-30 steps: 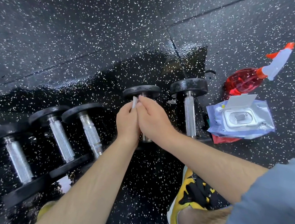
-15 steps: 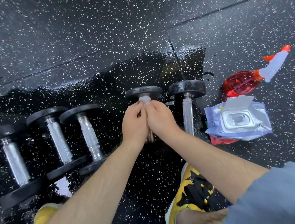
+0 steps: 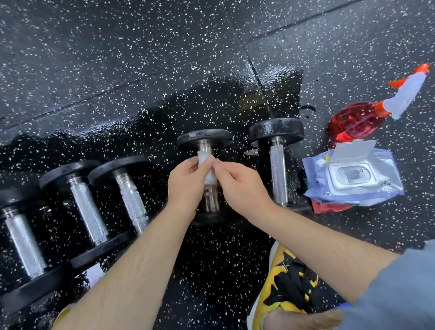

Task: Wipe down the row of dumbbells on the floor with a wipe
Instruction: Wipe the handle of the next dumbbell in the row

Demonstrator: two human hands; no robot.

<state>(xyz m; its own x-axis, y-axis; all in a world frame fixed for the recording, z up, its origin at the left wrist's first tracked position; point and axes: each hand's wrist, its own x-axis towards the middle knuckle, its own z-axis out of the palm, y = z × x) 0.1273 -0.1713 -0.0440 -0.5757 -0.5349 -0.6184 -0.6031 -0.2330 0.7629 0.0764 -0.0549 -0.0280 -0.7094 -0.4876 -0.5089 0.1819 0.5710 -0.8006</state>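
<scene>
While over dumbbell (image 3: 204, 140), L hand (image 3: 186, 185) + R hand (image 3: 241, 186): pinch grip on wipe (image 3: 205, 160).

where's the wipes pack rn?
Head view, right side: the wipes pack lies on the floor, lid flipped open, just right of the rightmost dumbbell and on the person's side of the red spray bottle.

shoe (image 3: 286, 287) lower centre: yellow, black panels, black laces, white sole | second shoe (image 3: 63, 316) lower left: yellow toe only | garment (image 3: 416, 292) lower right: grey-blue fabric | left hand (image 3: 186, 184), right hand (image 3: 241, 189), forearms: bare
</scene>
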